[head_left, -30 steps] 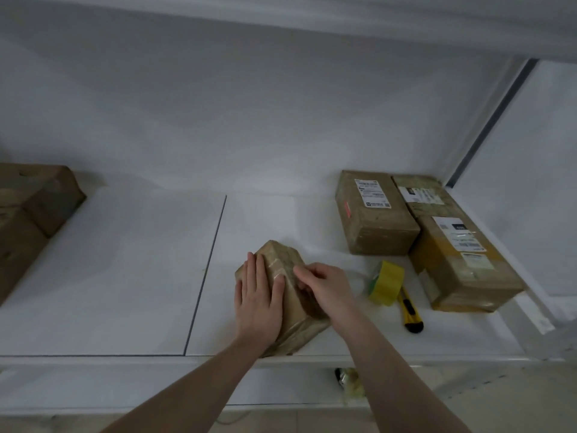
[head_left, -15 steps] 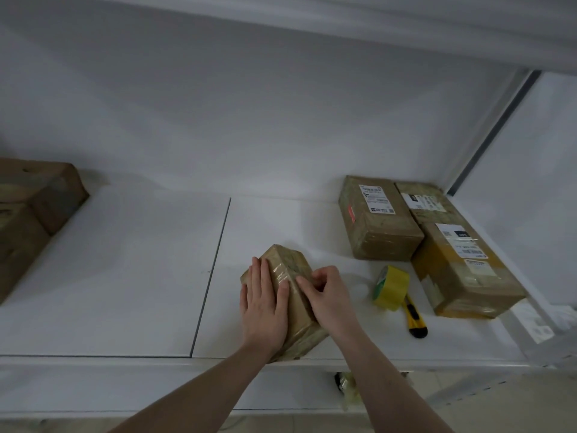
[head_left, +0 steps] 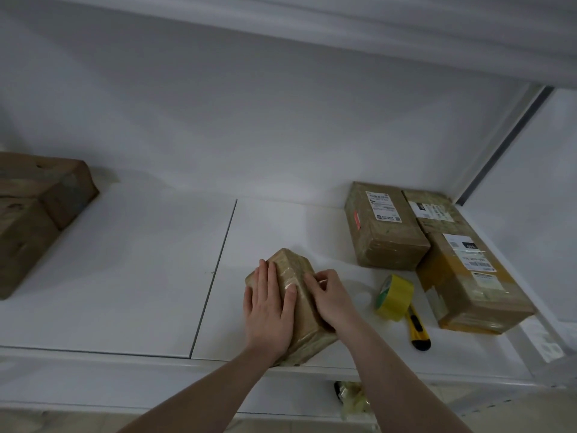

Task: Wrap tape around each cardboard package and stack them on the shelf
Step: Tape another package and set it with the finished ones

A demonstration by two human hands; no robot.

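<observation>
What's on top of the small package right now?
Both hands: left hand flat, right hand pressing clear tape onto the package. The surface beneath them is hidden.

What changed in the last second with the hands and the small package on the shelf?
Little: the right hand slid its fingers up along the small package, pressing the tape down. The left hand stayed flat on it. The yellow tape roll, the knife and the other boxes stayed put.

A parcel storeroom: white metal shelving (head_left: 125, 276), labelled cardboard packages (head_left: 385, 226), yellow tape roll (head_left: 395, 296), utility knife (head_left: 418, 331).
</observation>
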